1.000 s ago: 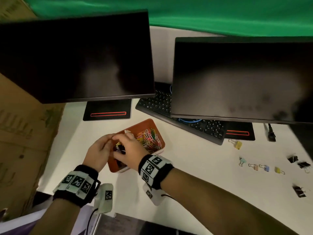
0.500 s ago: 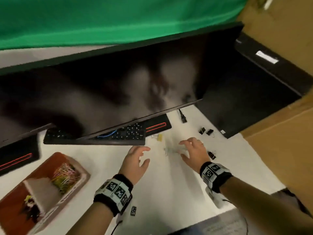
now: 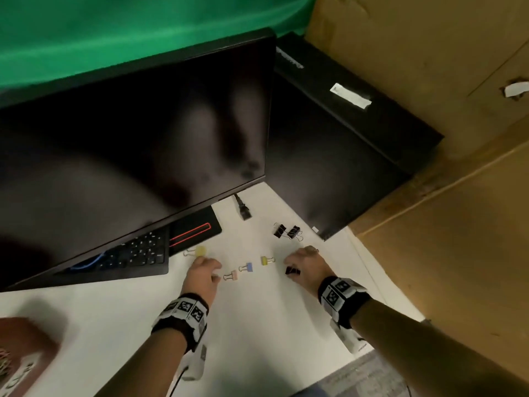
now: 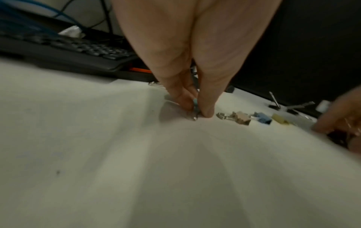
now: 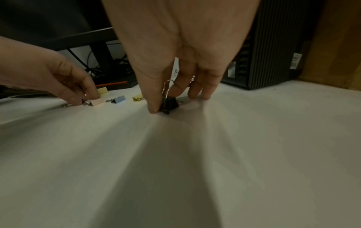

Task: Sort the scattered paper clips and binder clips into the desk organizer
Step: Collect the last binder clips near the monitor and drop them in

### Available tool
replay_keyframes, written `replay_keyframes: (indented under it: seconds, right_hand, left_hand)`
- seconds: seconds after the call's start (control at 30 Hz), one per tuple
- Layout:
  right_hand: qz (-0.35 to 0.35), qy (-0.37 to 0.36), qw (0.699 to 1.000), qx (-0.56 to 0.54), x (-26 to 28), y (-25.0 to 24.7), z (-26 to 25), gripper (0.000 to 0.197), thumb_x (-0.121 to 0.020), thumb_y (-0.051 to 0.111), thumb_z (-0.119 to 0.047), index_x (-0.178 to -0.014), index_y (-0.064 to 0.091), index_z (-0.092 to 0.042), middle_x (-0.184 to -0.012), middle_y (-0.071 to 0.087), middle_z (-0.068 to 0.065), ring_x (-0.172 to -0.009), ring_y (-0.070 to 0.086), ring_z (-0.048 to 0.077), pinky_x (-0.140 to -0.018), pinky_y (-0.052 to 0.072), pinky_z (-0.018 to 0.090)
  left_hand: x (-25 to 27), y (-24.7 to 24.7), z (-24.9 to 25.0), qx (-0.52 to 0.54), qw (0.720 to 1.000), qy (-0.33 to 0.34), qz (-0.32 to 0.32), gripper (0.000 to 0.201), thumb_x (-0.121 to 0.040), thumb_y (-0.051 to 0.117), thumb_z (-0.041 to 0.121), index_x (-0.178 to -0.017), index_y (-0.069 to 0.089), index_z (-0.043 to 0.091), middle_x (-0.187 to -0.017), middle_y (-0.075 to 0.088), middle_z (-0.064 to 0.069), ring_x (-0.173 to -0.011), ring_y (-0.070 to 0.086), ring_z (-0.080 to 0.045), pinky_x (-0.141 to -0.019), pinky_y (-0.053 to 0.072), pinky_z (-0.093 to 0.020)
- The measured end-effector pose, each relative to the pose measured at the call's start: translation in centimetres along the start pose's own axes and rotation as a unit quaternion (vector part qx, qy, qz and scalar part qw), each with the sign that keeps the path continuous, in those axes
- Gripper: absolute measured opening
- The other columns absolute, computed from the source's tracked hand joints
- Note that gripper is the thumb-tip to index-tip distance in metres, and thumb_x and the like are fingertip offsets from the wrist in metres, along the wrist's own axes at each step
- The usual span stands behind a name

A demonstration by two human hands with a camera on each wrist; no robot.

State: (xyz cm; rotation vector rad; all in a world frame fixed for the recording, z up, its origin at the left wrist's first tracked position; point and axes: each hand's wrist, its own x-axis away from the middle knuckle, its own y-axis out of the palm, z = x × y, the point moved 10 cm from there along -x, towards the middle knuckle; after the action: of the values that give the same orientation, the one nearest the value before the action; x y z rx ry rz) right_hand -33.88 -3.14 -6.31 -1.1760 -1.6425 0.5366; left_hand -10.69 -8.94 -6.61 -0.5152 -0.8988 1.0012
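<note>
At the far left edge of the head view sits the reddish-brown desk organizer (image 3: pixel 31 336), blurred, on the white desk top (image 3: pixel 257 325), well apart from both hands. Further right a black keyboard (image 3: pixel 128 257) lies under the lower edge of a large dark monitor (image 3: pixel 137 144), with a black monitor base with a red stripe (image 3: pixel 194 232) beside it.

Just in front of that base lies a yellow binder clip with silver wire handles (image 3: pixel 199 251). The left hand (image 3: pixel 201 277) is down at the desk just before it; in the left wrist view its thumb and forefinger are closed together on a small pale blue-green binder clip (image 4: pixel 195 106), whose wire handle touches the desk (the clip is mostly hidden by the fingers).

To the right, in a loose row on the desk, lie a pink binder clip (image 3: pixel 232 275), just beside the left fingertips, then a blue binder clip (image 3: pixel 248 267) and a second yellow binder clip (image 3: pixel 266 260).

Next comes the right hand (image 3: pixel 307 267). Its thumb and forefinger are clamped on a black binder clip with a raised wire handle (image 5: pixel 169 104), standing on the desk, while the other fingers (image 5: pixel 205 86) touch the desk behind it.

Beyond the right hand two more black binder clips (image 3: pixel 287 232) lie touching each other, near a black computer tower (image 3: pixel 357 144) that stands against brown cardboard (image 3: pixel 443 239).
</note>
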Motion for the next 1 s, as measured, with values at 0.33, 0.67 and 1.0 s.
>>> replay_keyframes:
  seconds: [0.33, 0.67, 1.0]
  right_hand:
    - [0.103, -0.043, 0.984, -0.141, -1.3, -4.4, -1.7, 0.029, -0.084, 0.058, -0.001, -0.109, 0.06, -0.015, -0.136, 0.031, 0.001, -0.104, 0.057, 0.017, -0.098, 0.04, 0.015]
    - [0.045, 0.064, 0.995, -0.065, -4.4, -3.7, 1.1, 0.044, -0.088, 0.053, -0.005, -0.13, 0.046, -0.016, -0.137, 0.028, 0.006, -0.103, 0.058, 0.023, -0.102, 0.041, 0.026]
    - [0.053, 0.069, 0.992, -0.086, -2.5, -2.7, 2.3, 0.027, -0.076, 0.068, -0.02, -0.098, 0.052, -0.016, -0.108, 0.026, -0.003, -0.087, 0.05, 0.015, -0.092, 0.047, 0.024]
  left_hand:
    - [-0.4, -4.0, -0.9, 0.078, 0.992, -0.053, 0.081, 0.031, -0.077, 0.068, -0.001, -0.104, 0.06, 0.01, -0.116, 0.033, 0.002, -0.073, 0.054, -0.012, -0.085, 0.043, -0.021]
    - [-2.3, -3.3, -2.9, -0.01, 0.997, -0.049, 0.052, 0.037, -0.079, 0.066, 0.005, -0.116, 0.06, 0.008, -0.123, 0.039, -0.008, -0.087, 0.058, -0.021, -0.099, 0.046, -0.032]
    - [-0.3, -2.7, -3.2, -0.035, 0.997, -0.059, 0.039, 0.012, -0.082, 0.065, 0.017, -0.093, 0.063, 0.02, -0.089, 0.062, -0.002, -0.08, 0.062, -0.024, -0.072, 0.05, -0.029]
